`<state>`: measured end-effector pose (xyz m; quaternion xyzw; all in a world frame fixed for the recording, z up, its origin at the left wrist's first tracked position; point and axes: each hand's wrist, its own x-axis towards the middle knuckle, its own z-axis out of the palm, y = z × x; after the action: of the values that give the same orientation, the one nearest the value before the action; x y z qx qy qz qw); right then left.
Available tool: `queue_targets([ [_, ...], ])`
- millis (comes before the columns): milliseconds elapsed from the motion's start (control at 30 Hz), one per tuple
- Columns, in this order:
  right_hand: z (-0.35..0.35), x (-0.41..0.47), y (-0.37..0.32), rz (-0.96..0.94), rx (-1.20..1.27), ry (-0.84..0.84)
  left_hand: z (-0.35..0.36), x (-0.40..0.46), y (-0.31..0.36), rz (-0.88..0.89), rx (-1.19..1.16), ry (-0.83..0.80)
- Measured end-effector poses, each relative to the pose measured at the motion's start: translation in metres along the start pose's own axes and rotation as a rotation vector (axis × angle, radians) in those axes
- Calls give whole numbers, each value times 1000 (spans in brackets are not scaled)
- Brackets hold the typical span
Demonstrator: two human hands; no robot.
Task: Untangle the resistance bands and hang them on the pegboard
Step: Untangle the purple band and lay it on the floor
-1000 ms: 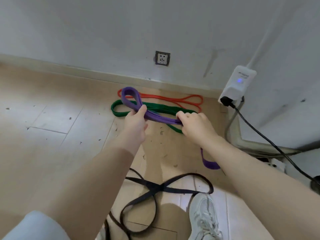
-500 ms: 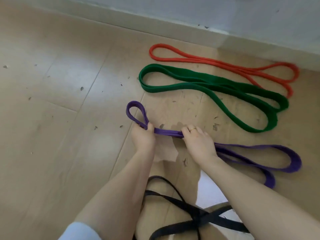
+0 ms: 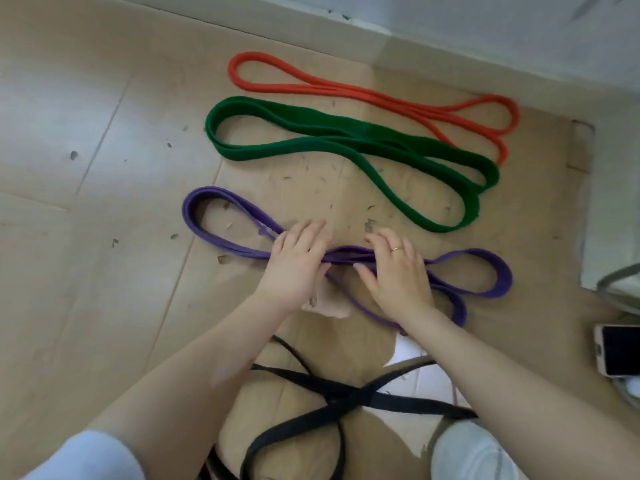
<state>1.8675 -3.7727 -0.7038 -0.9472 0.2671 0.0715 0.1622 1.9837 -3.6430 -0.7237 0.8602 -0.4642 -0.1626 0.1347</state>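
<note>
Purple band [image 3: 221, 233]: flat on floor [image 3: 86, 237], pressed by left hand [image 3: 298, 261] and right hand [image 3: 394, 271], fingers straight. Green band [image 3: 311, 136], orange band [image 3: 346, 90]: laid out separately. Black band [image 3: 346, 400]: apparently still crossed. Pegboard unseen; hanging not begun.

Soft, even daylight fills the view, moderately bright with no hard shadows. A pale sheen of glare washes the floor [image 3: 86, 109] toward nine and ten o'clock, bleaching the wood tone there. Faint shadow sits under the left hand [image 3: 294, 261] and right hand [image 3: 398, 271]. The whole picture is slightly soft, with motion blur most plain on the fingers. Wide-angle distortion bends the wall [image 3: 485, 22] at one o'clock, and the forearms swell toward six.
</note>
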Motion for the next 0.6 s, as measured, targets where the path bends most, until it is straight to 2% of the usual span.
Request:
queue_targets([
  [67,-9,-27,37,185,-18,124,10,5,18,97,24,-117],
  [100,-14,-40,54,291,-8,116,14,8,25,111,40,-165],
  [167,-15,-61,82,500,93,29,22,12,36,102,31,-164],
  [267,-3,-75,102,678,352,-11,27,14,44,71,-47,-172],
  [367,4,-70,106,710,450,37,27,12,40,105,-13,-236],
  [467,-13,-69,119,633,439,123,27,8,35,123,48,-276],
  [600,-27,-85,147,564,353,142,34,10,41,97,162,-99],
])
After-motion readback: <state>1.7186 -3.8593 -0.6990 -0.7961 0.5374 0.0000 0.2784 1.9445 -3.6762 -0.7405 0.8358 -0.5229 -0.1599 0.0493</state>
